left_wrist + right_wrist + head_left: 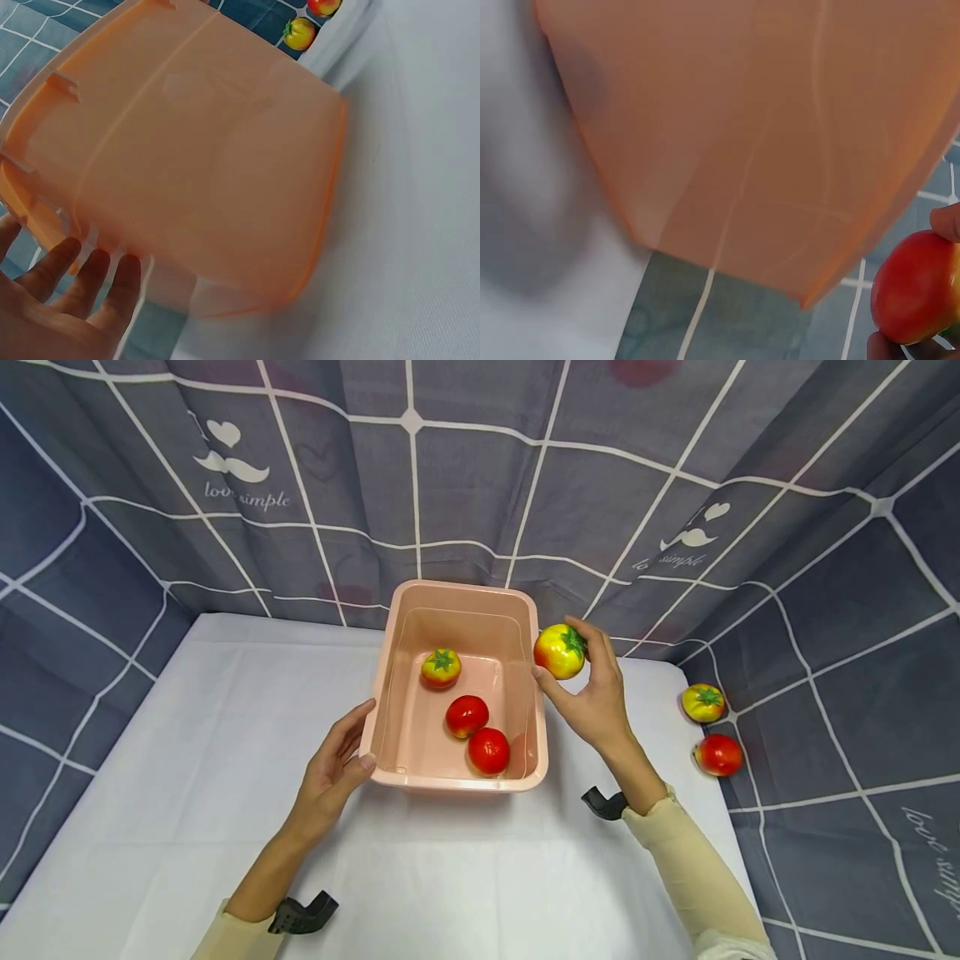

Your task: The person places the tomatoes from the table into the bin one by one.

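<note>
A pink plastic bin (pixel 399 781) stands on the white table with three tomatoes inside. Of these, one yellow-red tomato (pixel 441 668) shows its green leaf top; the red tomato (pixel 467 717) and another red tomato (pixel 489 752) lie nearer the front. Just outside the bin's right rim, my right hand (pixel 600 702) grips a glossy yellow-red tomato (pixel 558 652) between thumb and fingers. Its red side (pixel 911 289) faces the right wrist camera. My left hand (pixel 330 777) rests against the bin's left side, thumb by the front corner, fingers (pixel 116 289) extended at the outer wall below the rim.
At the table's right edge lie a yellow tomato (pixel 703 702) and a red tomato (pixel 718 755), beside the curtain. Grey checked curtain (pixel 480 485) closes off the back and both sides. White cloth (pixel 225 710) covers the table.
</note>
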The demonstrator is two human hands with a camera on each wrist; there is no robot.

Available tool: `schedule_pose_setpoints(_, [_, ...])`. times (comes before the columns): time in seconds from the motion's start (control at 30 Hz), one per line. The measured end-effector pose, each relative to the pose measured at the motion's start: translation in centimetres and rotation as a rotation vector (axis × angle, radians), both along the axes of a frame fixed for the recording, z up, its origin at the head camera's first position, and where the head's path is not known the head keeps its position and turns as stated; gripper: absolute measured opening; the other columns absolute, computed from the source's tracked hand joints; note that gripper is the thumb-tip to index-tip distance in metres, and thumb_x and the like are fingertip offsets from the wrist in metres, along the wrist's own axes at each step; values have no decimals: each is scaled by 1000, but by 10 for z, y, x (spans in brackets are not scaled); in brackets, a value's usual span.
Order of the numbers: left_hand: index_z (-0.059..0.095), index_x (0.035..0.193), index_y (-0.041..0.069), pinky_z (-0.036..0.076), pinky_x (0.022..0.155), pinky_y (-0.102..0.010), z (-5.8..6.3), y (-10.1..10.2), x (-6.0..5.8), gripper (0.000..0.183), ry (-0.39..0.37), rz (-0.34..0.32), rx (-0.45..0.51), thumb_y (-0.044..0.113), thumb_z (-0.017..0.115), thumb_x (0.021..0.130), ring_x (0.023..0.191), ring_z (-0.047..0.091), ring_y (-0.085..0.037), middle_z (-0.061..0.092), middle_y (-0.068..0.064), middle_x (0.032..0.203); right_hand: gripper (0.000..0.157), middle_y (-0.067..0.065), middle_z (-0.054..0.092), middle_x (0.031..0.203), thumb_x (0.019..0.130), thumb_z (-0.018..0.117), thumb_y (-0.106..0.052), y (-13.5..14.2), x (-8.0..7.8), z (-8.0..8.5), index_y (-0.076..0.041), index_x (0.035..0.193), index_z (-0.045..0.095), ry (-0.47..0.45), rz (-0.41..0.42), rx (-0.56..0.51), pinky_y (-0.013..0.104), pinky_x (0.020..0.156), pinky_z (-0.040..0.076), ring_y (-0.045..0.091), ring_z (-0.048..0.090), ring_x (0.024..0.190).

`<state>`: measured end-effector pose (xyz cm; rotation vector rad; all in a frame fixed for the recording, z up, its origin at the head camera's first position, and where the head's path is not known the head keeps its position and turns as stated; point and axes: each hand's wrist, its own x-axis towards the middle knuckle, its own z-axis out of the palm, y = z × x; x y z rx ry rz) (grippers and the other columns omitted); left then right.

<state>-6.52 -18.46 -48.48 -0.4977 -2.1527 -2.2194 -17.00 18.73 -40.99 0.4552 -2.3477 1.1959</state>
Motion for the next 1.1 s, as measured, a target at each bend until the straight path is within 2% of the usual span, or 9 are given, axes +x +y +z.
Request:
schedule_pose_setpoints(0.3, [32,170,17,44,120,-16,1,-1,-1,72,6,0,7,-6,52,105,155,44,-13,36,-13,171,77,8,57,150,88,87,-27,-22,-4,6,-15,155,51,-43,88,37,49,118,50,23,58,134])
schedule_pose_setpoints(0.63, [32,170,16,45,119,-17,1,-1,0,73,11,-5,16,-6,53,104,151,47,-15,39,-14,168,77,9,56,151,88,86,-28,-37,-10,2,-17,155,49,-113,173,98,53,117,50,26,59,132])
schedule_pose_setpoints(0.83, [33,170,17,45,119,-17,2,-1,-1,72,7,-1,12,-6,53,104,150,48,-14,40,-13,167,79,4,56,150,89,87,-28,-44,-17,5,-23,157,48,-149,243,207,51,119,48,23,54,137])
schedule_pose_setpoints(1.1, [32,170,17,46,119,-17,3,1,1,73,6,-6,14,-6,53,105,151,47,-15,39,-15,168,78,4,55,155,89,87,-31,-50,-24,5,-23,156,48,-178,261,278,52,121,48,25,53,139])
